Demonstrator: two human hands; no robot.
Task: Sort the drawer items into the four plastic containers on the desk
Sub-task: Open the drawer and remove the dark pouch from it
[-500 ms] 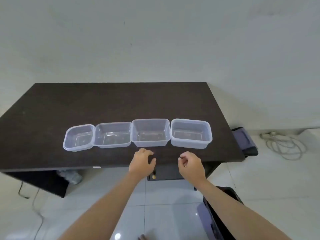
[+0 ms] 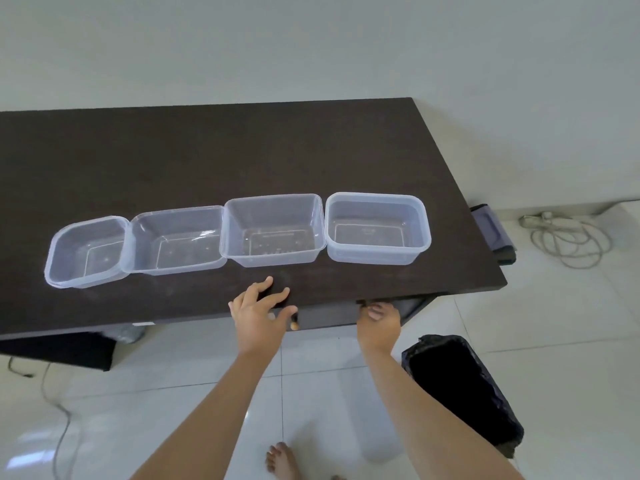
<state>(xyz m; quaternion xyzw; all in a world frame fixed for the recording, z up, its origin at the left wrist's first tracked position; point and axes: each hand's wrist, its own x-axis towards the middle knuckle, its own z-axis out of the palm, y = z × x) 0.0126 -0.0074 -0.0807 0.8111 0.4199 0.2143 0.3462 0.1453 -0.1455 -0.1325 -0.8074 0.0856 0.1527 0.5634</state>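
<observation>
Compared with half a second ago: left hand (image 2: pixel 258 317) spread out, no longer loosely curled, fingers (image 2: pixel 265 284) now reaching over the front edge of the dark worktop (image 2: pixel 242 150), thumb down beside the small round drawer knob (image 2: pixel 294 326); grip open, holding nothing. Right hand (image 2: pixel 379 320) dropped from above the front edge to just under it, fingertips (image 2: pixel 372 310) hooked up against the underside lip near the front right corner; whether they clasp the drawer front (image 2: pixel 329 317) cannot be told. Drawer seen only as a dark panel under the front edge, its items out of sight. Four clear plastic containers in a row along the front half of the worktop, unmoved: leftmost container (image 2: pixel 86 252) turned slightly askew and touching the second container (image 2: pixel 176 240), which touches the third container (image 2: pixel 275 230); a narrow gap, then the fourth container (image 2: pixel 378 228). All four holding nothing visible. Bare strip of worktop between the row and the front edge, where the left fingers sit; broad bare surface behind the row to the back edge at the wall. Right edge free past the fourth container. On the tiled floor, a black bin (image 2: pixel 460 386) just right of the right forearm, a coiled cable (image 2: pixel 568 244) further off, bare toes (image 2: pixel 280 460) at the bottom.
</observation>
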